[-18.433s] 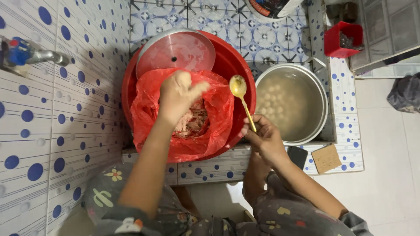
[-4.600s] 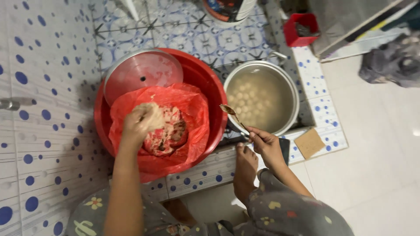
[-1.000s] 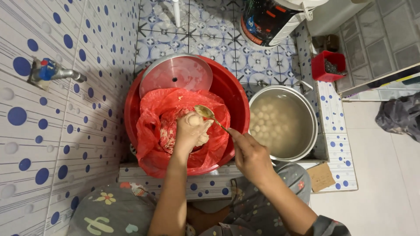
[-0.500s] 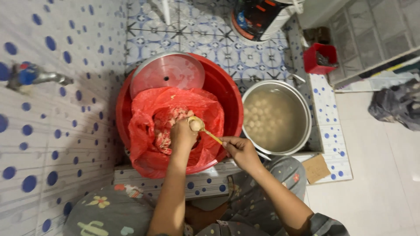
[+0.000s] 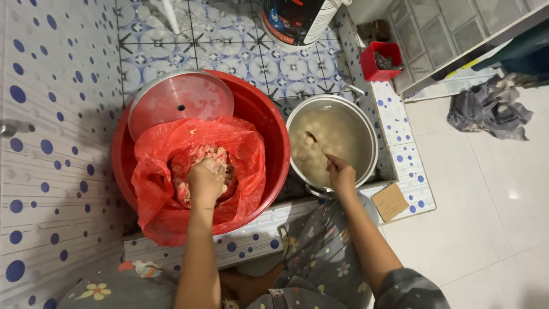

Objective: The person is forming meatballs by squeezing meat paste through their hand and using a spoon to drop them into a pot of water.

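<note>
Two hands work: my left hand (image 5: 207, 182) squeezes meat paste (image 5: 197, 166) inside the basin (image 5: 269, 137), while right of it my right hand (image 5: 341, 174) should tip the pinched spoon (image 5: 315, 144) gently into the pot (image 5: 369, 134).

Left hand (image 5: 207, 182) grips meat paste (image 5: 197, 166) in red bag (image 5: 166, 212); right hand (image 5: 341, 174) dips spoon (image 5: 314, 144) into pot (image 5: 366, 129).

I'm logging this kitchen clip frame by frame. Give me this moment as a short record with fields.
Left hand: left hand pressed into the pinkish minced mixture, grip closed on it
Right hand: right hand holds a spoon over the round steel pot
Pot contents: cloudy liquid with pale balls
Container: red plastic bag lining a round red plastic basin
Lid: round metal lid leaning in the basin
</note>
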